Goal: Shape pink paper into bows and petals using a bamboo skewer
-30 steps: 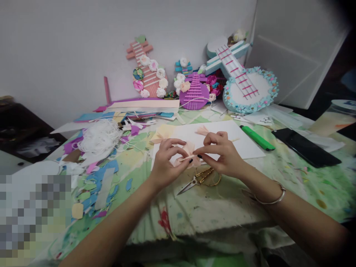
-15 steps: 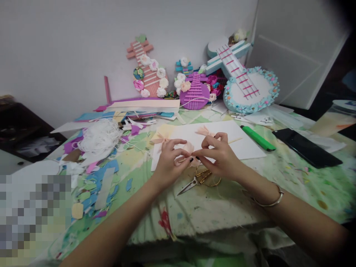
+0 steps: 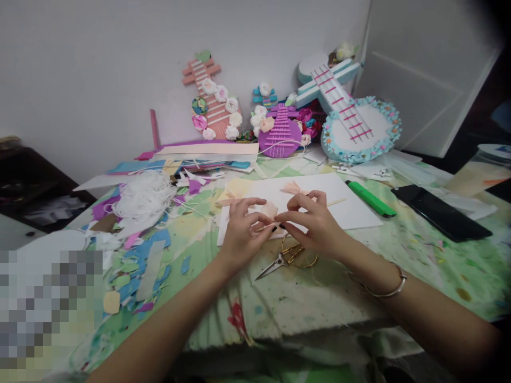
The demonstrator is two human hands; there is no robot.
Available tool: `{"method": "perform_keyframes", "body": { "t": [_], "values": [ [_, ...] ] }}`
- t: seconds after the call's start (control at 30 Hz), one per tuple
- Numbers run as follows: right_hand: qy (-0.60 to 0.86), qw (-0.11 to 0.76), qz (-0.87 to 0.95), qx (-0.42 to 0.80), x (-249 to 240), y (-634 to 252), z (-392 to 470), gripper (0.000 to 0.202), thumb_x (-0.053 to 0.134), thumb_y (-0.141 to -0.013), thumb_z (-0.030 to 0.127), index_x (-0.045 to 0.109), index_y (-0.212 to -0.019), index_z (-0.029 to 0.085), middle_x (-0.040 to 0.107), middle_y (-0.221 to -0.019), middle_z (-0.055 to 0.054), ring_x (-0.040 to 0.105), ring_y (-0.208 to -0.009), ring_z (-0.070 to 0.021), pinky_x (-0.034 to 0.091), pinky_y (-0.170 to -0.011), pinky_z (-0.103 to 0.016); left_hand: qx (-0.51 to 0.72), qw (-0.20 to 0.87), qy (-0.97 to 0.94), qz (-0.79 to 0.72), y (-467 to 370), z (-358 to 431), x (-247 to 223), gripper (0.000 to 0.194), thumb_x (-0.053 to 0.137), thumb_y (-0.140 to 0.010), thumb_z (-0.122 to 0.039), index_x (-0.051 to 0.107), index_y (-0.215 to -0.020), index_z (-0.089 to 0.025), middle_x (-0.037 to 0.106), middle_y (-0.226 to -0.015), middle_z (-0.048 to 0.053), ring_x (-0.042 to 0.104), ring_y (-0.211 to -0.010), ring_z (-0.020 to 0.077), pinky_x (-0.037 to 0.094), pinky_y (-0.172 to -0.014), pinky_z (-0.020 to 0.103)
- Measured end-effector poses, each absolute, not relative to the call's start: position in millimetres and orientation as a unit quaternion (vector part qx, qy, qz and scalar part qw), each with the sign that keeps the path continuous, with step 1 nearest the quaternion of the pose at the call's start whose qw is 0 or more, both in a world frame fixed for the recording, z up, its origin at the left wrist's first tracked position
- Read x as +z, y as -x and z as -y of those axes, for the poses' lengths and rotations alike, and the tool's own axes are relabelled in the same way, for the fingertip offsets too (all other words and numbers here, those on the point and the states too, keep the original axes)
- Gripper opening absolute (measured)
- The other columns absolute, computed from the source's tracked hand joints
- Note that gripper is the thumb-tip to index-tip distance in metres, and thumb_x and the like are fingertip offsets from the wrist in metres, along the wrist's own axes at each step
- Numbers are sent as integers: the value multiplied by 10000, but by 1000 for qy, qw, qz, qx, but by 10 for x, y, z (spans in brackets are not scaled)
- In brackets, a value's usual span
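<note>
Between my two hands is a pale peach paper flower (image 3: 270, 210), partly hidden by the fingers. My left hand (image 3: 245, 226) is closed, pinching it from the left by what looks like a thin stem. My right hand (image 3: 313, 218) pinches the flower's base from the other side, the fingertips almost meeting. Gold-handled scissors (image 3: 278, 263) lie on the cloth just below the hands, their blades pointing left. A white board (image 3: 359, 213) is under and behind the hands. On it lies another peach paper flower (image 3: 291, 187), with a thin stick (image 3: 337, 202) showing right of my fingers.
Paper scraps (image 3: 159, 271) and a heap of white string (image 3: 141, 199) cover the left side. To the right lie a green cutter (image 3: 371, 199) and a black phone (image 3: 441, 211). Decorated paper instruments, including a purple one (image 3: 279, 139) and a light blue one (image 3: 359, 127), lean along the wall.
Both hands stay almost in place around the peach flower. The flower and its stem tilt slightly, and the fingertips shift a little. Nothing is let go.
</note>
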State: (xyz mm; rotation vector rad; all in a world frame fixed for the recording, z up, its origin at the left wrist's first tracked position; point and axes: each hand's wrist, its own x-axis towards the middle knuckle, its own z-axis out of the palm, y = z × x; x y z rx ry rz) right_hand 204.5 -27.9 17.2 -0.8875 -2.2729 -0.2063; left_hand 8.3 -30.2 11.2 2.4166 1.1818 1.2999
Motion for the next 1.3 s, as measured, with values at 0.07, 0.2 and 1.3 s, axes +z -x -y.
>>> {"method": "perform_keyframes", "body": {
  "t": [0.07,0.2,1.3],
  "values": [
    [342,349,869,-85,166,-2049,270,152,500,-858,194,599,-971,218,538,-858,-26,527,-819,-145,254,-831,-362,441,71,-803,-395,-84,302,120,60,636,-785,-237,629,-739,-199,582,-1081,68,494,-1032,229,401,-892,412],
    [365,357,856,-78,158,-2059,252,101,526,-847,217,561,-940,196,610,-880,-26,553,-826,-152,255,-831,-354,445,63,-799,-400,-78,295,124,51,638,-779,-220,620,-737,-196,582,-1072,67,501,-1029,233,402,-899,417],
    [403,363,836,-84,147,-2042,254,154,577,-825,310,557,-744,181,642,-751,16,572,-715,-129,223,-780,-344,446,88,-794,-403,-84,296,94,57,631,-772,-191,595,-729,-188,569,-1090,74,484,-1057,234,405,-913,407]
  ]
}}
